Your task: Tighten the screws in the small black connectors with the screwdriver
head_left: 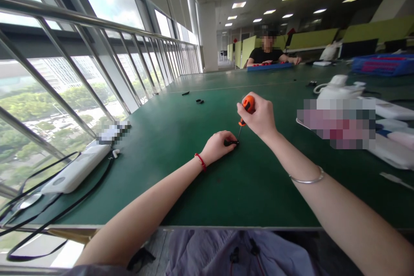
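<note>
My right hand (260, 114) is closed round the orange and black handle of a screwdriver (248, 104). The tool's thin shaft slants down to a small black part (230, 142) on the green table. My left hand (218, 146) grips that part between thumb and fingers and holds it against the tabletop. The screwdriver's tip meets the part's right end; whether it sits in a screw is too small to tell. My left fingers hide some of the black part.
Small black pieces (199, 101) lie farther up the green table (155, 138). A white power bank-like device (77, 168) with black straps is at left, near the railing. At right are a white bottle (339, 86) and a blue basket (383, 64). Another person (267, 55) sits across with a blue tray (269, 67).
</note>
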Demonstrator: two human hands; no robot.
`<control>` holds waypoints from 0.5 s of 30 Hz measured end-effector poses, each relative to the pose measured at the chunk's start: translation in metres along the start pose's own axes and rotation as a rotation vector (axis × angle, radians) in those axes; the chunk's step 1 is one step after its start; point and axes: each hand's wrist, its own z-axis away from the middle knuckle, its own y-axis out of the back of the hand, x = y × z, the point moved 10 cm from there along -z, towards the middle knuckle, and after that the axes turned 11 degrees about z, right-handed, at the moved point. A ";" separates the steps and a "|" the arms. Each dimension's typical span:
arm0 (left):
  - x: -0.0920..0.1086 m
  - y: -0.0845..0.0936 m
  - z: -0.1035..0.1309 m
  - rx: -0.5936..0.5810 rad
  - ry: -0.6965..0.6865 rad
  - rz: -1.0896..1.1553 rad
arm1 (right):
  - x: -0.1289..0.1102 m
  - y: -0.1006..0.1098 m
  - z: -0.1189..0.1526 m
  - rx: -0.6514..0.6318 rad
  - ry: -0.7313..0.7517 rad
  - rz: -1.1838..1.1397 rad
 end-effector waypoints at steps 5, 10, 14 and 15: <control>-0.002 -0.001 -0.001 -0.009 -0.005 0.021 | -0.001 -0.002 0.000 -0.016 0.018 0.008; -0.003 -0.002 -0.001 -0.018 0.003 0.016 | 0.002 -0.005 0.000 -0.035 0.025 0.011; -0.002 -0.001 -0.001 -0.020 0.001 0.020 | 0.002 -0.008 0.000 -0.048 0.026 0.002; -0.002 -0.001 -0.001 -0.021 0.002 0.021 | 0.002 -0.008 0.001 -0.050 0.025 0.003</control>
